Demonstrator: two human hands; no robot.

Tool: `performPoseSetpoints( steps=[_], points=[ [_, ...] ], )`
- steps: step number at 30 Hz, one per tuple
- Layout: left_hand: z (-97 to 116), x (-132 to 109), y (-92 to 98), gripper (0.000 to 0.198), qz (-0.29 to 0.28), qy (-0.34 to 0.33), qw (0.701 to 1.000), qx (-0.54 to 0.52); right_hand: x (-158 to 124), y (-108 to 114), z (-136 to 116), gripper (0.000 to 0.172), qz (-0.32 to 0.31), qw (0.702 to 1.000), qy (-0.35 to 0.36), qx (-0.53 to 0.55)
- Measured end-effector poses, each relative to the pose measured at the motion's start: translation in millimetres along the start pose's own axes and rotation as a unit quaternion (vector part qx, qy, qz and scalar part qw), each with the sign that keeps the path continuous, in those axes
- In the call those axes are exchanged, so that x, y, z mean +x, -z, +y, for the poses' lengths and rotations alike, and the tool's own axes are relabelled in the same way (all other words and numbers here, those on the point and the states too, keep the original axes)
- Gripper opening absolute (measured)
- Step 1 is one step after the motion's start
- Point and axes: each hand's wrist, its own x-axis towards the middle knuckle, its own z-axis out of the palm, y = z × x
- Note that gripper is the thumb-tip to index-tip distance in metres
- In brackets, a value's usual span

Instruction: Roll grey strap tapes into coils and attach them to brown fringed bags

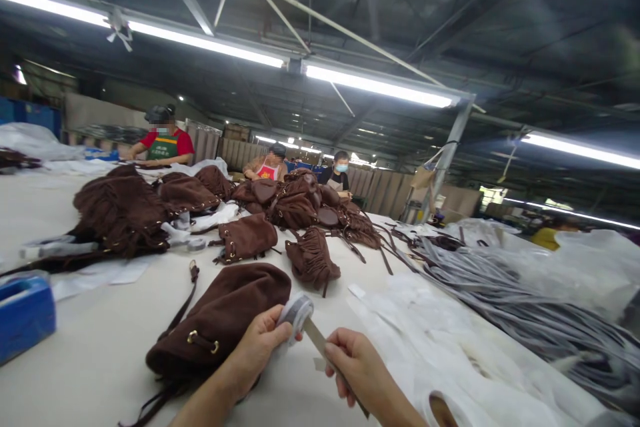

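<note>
My left hand (260, 343) is closed around a small coil (299, 310) wrapped in a whitish layer, thumb on its near side. A flat grey-brown strap (315, 337) runs out of that coil to my right hand (357, 360), which pinches it between thumb and fingers. The strap's far end sticks out below my right hand. Just left of my hands lies a dark brown suede drawstring bag (227, 310) with gold eyelets, on its side; my left forearm covers part of it. A thin strap with a metal end (193, 272) lies by the bag.
More brown bags (295, 207), some fringed, are heaped across the white table (100, 333). A blue tape dispenser-like block (25, 313) stands at left. White sheets (415, 327) and a bundle of grey straps (500, 287) lie at right. Several people (167, 143) work at the far side.
</note>
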Motion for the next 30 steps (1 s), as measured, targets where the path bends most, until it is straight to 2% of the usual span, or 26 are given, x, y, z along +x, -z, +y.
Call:
performPoseSetpoints(
  steps=[3,9,13,17,20,24,30],
  points=[
    [3.5,-2.6,-3.6,0.027,-0.008,-0.006,1.000,0.027,1.8,-1.1,1.5,0.023,0.000,1.000,-0.011,-0.005],
    [6.0,-3.6,-3.8,0.029,-0.045,0.029,0.998,-0.016,-8.7,7.4,-5.4,0.021,-0.003,1.000,-0.003,0.029],
    [2.2,-0.3,3.9,0.029,-0.051,0.034,0.996,-0.061,-12.9,1.3,-16.9,0.015,0.007,0.998,-0.013,0.056],
    [0.4,1.3,6.4,0.031,-0.054,0.034,0.996,-0.061,-10.6,-5.0,-26.4,0.008,0.020,0.997,-0.035,0.073],
    [2.4,0.1,2.3,0.032,-0.060,0.036,0.997,-0.022,-4.4,-6.7,-28.9,0.008,0.022,0.996,-0.032,0.083],
    [4.9,-1.1,-5.1,0.029,-0.071,0.018,0.994,0.084,4.9,-10.4,-24.5,0.012,0.008,0.995,0.005,0.099],
    [-2.8,0.5,-9.5,0.016,-0.047,-0.031,0.973,0.224,4.1,-20.1,-0.6,0.027,-0.020,0.986,0.026,0.161]
  ],
)
